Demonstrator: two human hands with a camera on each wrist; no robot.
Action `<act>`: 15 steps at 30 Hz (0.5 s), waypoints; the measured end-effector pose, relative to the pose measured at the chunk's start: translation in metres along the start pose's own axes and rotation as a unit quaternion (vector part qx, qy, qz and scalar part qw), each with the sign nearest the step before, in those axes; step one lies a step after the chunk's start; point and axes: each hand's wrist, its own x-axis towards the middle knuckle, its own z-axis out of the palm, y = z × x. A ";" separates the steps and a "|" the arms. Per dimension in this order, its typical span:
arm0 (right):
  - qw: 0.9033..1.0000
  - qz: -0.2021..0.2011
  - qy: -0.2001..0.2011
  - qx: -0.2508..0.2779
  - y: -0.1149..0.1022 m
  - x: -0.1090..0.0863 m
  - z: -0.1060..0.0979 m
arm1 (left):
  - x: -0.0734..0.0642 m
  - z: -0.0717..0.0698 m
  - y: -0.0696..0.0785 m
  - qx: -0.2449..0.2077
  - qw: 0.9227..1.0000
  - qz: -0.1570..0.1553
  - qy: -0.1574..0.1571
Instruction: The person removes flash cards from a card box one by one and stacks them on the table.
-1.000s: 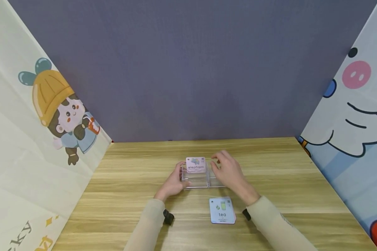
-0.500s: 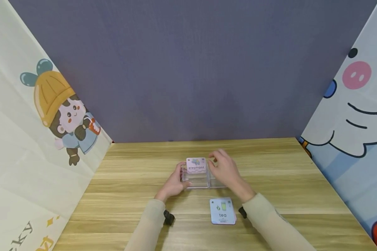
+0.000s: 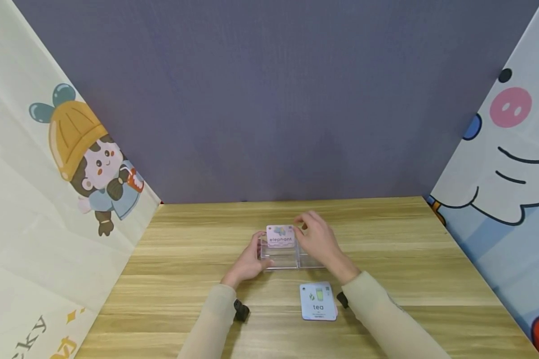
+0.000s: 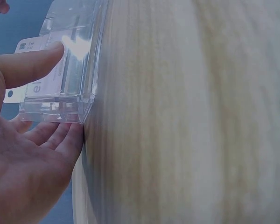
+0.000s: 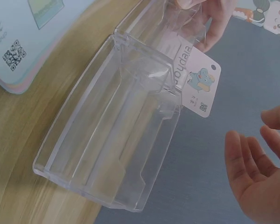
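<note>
A clear plastic card holder [image 3: 280, 263] with side-by-side compartments stands on the table. My left hand [image 3: 246, 262] grips its left end; in the left wrist view the thumb [image 4: 35, 65] lies across the front and the fingers press the side wall. In the left compartment a pink elephant card [image 3: 280, 236] stands upright, its top above the holder. My right hand [image 3: 319, 243] hovers at the upper right of that card, fingers loosely bent. The right wrist view shows that hand holding nothing, apart from card and holder. The right compartment [image 5: 102, 140] contains no card.
A stack of cards topped by a light blue tea card [image 3: 318, 301] lies on the wooden table [image 3: 184, 279], in front of the holder. A grey-purple panel [image 3: 269, 99] rises behind the table. Printed cartoon sheets [image 3: 27, 199] flank both sides.
My right hand has moved left and slightly up, closer to the elephant card. The left hand, holder and cards stay where they were.
</note>
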 end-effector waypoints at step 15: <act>0.999 0.029 -0.022 0.010 0.007 0.007 0.011 | 0.000 0.000 0.001 0.001 1.000 -0.001 -0.002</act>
